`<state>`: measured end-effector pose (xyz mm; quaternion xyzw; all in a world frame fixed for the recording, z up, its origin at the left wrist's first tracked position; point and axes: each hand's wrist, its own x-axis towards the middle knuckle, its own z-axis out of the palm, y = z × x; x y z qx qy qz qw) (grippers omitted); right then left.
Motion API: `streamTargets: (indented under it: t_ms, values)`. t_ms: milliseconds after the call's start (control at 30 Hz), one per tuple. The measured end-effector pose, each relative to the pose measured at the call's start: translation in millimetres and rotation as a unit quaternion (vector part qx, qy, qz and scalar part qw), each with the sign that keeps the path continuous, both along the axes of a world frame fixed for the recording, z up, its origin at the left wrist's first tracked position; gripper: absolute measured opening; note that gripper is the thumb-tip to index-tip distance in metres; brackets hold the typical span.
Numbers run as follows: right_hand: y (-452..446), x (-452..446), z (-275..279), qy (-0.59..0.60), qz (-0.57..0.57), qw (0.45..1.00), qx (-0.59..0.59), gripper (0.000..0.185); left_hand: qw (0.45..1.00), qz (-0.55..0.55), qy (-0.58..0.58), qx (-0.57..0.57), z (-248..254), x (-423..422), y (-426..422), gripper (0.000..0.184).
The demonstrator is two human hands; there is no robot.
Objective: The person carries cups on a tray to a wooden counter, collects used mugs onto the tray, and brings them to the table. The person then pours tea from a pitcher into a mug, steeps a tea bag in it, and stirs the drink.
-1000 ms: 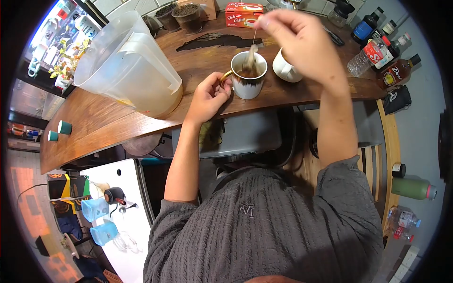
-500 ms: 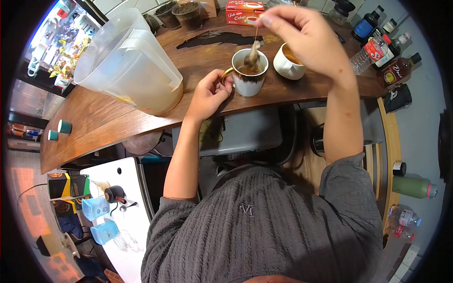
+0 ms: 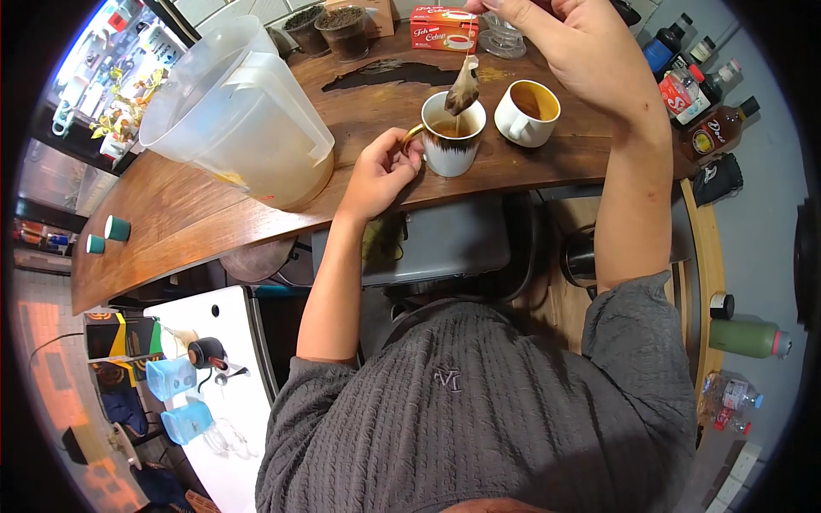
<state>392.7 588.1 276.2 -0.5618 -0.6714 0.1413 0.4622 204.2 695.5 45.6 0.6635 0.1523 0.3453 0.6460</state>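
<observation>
My left hand point(image 3: 386, 171) is closed round the gold handle of a white mug point(image 3: 451, 161) with a dark, jagged band, standing on the wooden counter. Brownish liquid shows inside it. Above its rim hangs a wet tea bag point(image 3: 463, 89), its string running up to my right hand point(image 3: 569, 38). The fingers of that hand are pinched at the string's upper end, close to the top edge of the view. To the right stands a second white cup point(image 3: 524, 128) with a yellowish inside, holding amber liquid. Behind the mug is a red tea box point(image 3: 443, 32).
Left on the counter point(image 3: 205, 188) stands a large translucent plastic pitcher point(image 3: 278, 128). Two pots of soil point(image 3: 346, 38) are at the back. Several bottles point(image 3: 717, 132) line the right side. A glass dish point(image 3: 503, 41) sits beside the tea box.
My right hand has risen and shifted right, drawing the tea bag up from inside the mug to above its rim. My left hand has stayed on the handle.
</observation>
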Motion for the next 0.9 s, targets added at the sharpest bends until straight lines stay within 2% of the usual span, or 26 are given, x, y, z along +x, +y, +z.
streamTargets:
  t_ms: [133, 200, 233, 300, 400, 500, 733, 833, 900]
  values:
    - [-3, -2, 6, -0.009, -0.021, 0.999, -0.033, 0.021, 1.0, -0.001, 0.0, 0.009, 1, 0, 0, 0.022]
    - [5, 2, -7, -0.025, 0.018, 0.999, 0.043, 0.022, 1.0, -0.002, -0.001, 0.001, 1, 0, 0, 0.021]
    - [6, 2, -9, -0.026, 0.017, 0.999, 0.044, 0.022, 1.0, -0.004, -0.002, 0.001, 2, 0, 0, 0.021]
    - [8, -1, -10, 0.042, -0.032, 0.998, 0.017, 0.023, 1.0, -0.007, -0.007, -0.002, 2, 0, -1, 0.021]
    - [7, -1, -11, -0.006, -0.001, 1.0, 0.001, 0.024, 1.0, 0.0, -0.004, 0.003, 4, 0, -2, 0.02]
    - [5, -4, -13, -0.015, -0.034, 0.999, 0.008, 0.023, 1.0, -0.002, 0.005, 0.004, 4, -1, -2, 0.02]
    - [5, -4, -20, 0.012, -0.029, 0.999, 0.004, 0.023, 1.0, -0.002, 0.0, 0.011, 4, 0, -1, 0.019]
    - [4, -4, -19, -0.007, -0.041, 0.999, 0.006, 0.024, 1.0, -0.004, 0.004, 0.009, 4, -1, -1, 0.019]
    - [2, -1, -17, -0.075, -0.02, 0.997, -0.026, 0.024, 1.0, -0.001, 0.006, 0.015, 4, -1, -1, 0.019]
